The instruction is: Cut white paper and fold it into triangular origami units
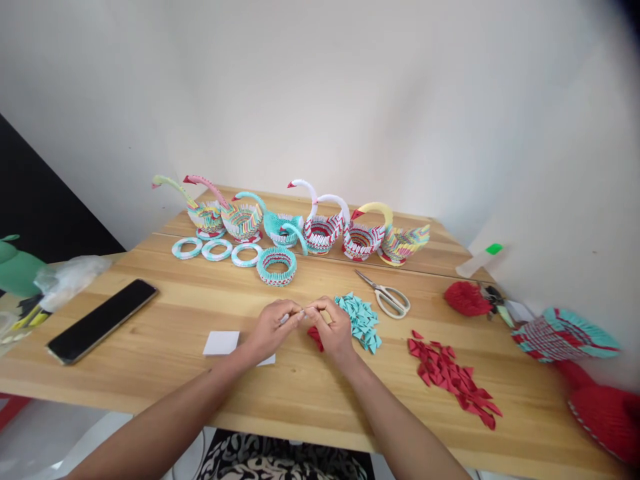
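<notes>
My left hand [273, 327] and my right hand [334, 331] meet above the middle of the table, fingertips touching. Both are closed in a pinch on a small piece of white paper [285, 319], mostly hidden by the fingers. Beside my left wrist lies a square of white paper [221, 343], and the edge of another white sheet [267, 361] shows under that forearm. Red folded paper pieces [315, 339] peek out behind my right hand. Just right of it is a pile of turquoise folded triangles [361, 321].
Paper swans [323, 233] line the back, with turquoise-white rings [217, 251] and a round paper basket [277, 267] in front. Scissors [387, 297] lie beyond the turquoise pile, red folded triangles [453, 380] to the right. A phone [104, 321] rests at left; red paper models [605, 413] at far right.
</notes>
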Demonstrator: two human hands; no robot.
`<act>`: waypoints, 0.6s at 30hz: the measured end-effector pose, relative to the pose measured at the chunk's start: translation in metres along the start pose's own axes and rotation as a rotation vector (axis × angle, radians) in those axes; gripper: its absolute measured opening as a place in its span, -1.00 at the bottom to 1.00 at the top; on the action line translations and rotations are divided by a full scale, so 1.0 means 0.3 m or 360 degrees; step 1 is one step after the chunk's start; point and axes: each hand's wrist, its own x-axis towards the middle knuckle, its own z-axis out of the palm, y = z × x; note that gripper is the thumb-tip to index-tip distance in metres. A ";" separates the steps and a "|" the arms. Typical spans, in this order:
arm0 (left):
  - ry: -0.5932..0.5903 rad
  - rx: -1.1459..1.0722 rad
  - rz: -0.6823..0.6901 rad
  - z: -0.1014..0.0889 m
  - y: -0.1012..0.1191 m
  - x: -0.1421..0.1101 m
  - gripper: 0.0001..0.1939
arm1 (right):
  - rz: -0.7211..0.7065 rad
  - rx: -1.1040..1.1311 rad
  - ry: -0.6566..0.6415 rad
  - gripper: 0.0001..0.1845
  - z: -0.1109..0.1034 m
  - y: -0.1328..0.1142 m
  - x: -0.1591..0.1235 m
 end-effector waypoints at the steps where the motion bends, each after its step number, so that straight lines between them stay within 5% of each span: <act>1: 0.0000 0.0005 0.0001 -0.001 0.003 0.000 -0.71 | -0.0008 -0.0009 -0.0001 -0.87 -0.001 -0.001 0.000; 11: -0.0041 0.0011 -0.0015 -0.009 0.020 0.002 -0.70 | -0.0025 -0.0120 -0.0036 -0.79 -0.005 -0.013 0.000; 18: -0.0196 -0.0657 -0.0253 -0.006 0.023 0.009 -0.71 | -0.0049 -0.0119 -0.0069 -0.77 -0.009 -0.016 -0.001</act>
